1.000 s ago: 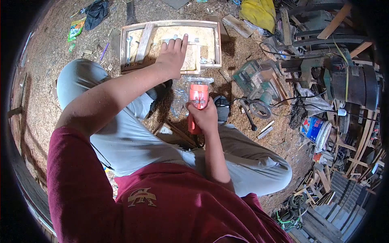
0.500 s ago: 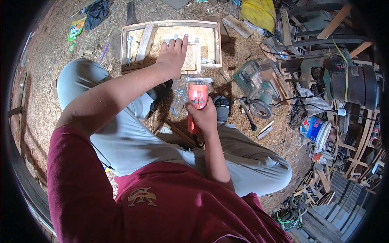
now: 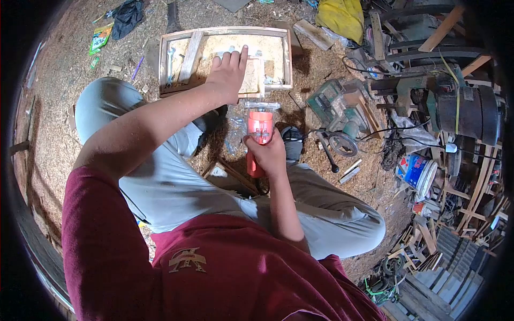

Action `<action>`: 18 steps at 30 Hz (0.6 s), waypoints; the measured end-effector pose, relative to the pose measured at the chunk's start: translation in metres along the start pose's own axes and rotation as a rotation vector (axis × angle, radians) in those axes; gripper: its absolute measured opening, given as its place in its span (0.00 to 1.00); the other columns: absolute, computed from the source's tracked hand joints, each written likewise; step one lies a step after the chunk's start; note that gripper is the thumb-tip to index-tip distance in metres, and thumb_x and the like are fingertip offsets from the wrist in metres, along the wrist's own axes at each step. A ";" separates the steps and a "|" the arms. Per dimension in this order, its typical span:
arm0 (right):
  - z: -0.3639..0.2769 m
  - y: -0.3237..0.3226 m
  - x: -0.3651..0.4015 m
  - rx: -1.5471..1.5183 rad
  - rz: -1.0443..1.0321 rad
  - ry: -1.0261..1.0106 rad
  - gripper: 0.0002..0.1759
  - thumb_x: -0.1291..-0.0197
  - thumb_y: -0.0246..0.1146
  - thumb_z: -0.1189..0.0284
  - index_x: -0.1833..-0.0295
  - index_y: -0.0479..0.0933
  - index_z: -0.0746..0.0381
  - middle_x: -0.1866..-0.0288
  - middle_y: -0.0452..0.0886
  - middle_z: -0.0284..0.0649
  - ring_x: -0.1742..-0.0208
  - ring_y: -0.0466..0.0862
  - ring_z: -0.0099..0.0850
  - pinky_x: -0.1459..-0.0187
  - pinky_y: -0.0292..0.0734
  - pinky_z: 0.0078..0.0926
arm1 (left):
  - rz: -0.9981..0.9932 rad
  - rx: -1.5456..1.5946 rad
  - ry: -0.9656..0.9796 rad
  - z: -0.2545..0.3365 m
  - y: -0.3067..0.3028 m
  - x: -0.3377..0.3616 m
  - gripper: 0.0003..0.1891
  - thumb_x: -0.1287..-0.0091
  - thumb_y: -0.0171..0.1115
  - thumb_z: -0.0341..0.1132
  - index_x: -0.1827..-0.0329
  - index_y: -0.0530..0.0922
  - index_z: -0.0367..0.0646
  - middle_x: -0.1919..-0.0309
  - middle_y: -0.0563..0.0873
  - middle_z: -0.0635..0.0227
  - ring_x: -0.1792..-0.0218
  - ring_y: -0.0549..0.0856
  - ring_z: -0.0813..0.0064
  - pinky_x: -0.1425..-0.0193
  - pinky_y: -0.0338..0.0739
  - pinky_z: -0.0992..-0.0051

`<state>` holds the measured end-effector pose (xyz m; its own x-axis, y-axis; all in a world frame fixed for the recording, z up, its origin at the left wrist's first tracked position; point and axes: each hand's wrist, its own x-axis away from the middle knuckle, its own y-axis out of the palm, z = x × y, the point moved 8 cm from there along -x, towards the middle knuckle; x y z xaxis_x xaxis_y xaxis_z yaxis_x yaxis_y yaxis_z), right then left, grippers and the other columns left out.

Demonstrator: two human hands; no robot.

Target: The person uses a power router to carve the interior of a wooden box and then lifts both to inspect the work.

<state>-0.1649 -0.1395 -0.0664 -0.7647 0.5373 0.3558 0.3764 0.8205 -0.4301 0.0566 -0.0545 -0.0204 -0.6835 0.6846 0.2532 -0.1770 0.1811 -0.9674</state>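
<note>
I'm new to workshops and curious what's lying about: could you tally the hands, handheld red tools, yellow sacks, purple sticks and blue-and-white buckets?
Hands: 2 (left hand, right hand)
Red tool: 1
Yellow sack: 1
Purple stick: 1
Blue-and-white bucket: 1
Total: 6

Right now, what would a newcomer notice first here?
Probably the bright red tool, held in the right hand between the bent legs. Just ahead, the left hand reaches over a shallow wooden frame. Farther out, a yellow bundle lies ahead and a blue-and-white bucket to the right.
</note>
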 end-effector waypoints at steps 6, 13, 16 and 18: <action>0.001 0.000 0.000 0.001 -0.010 0.026 0.31 0.48 0.85 0.57 0.45 0.84 0.65 0.52 0.94 0.49 0.50 0.95 0.44 0.45 0.88 0.41 | -0.014 -0.011 -0.002 0.001 -0.001 0.001 0.84 0.57 0.94 0.50 0.06 0.39 0.26 0.28 0.73 0.51 0.28 0.74 0.53 0.24 0.68 0.53; 0.006 0.002 -0.004 0.019 -0.009 -0.004 0.31 0.48 0.85 0.57 0.45 0.84 0.66 0.52 0.93 0.51 0.50 0.95 0.47 0.45 0.87 0.42 | -0.003 -0.025 -0.001 0.000 0.001 0.000 0.84 0.56 0.94 0.51 0.06 0.39 0.26 0.28 0.73 0.51 0.28 0.74 0.53 0.24 0.68 0.53; 0.006 0.001 -0.003 -0.004 -0.005 0.009 0.31 0.48 0.84 0.57 0.45 0.84 0.66 0.52 0.93 0.51 0.50 0.95 0.47 0.45 0.87 0.43 | -0.014 -0.017 -0.004 0.000 0.000 0.001 0.84 0.56 0.94 0.52 0.06 0.39 0.26 0.28 0.73 0.51 0.28 0.74 0.53 0.24 0.68 0.52; 0.005 0.002 -0.001 -0.010 -0.004 0.019 0.31 0.48 0.84 0.57 0.45 0.84 0.66 0.52 0.93 0.51 0.50 0.95 0.47 0.45 0.87 0.43 | -0.020 -0.014 -0.007 0.000 -0.001 0.002 0.84 0.56 0.94 0.53 0.06 0.38 0.26 0.28 0.73 0.51 0.27 0.74 0.53 0.24 0.68 0.52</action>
<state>-0.1657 -0.1397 -0.0720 -0.7561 0.5375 0.3733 0.3787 0.8246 -0.4202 0.0558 -0.0534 -0.0195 -0.6846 0.6761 0.2724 -0.1810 0.2044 -0.9620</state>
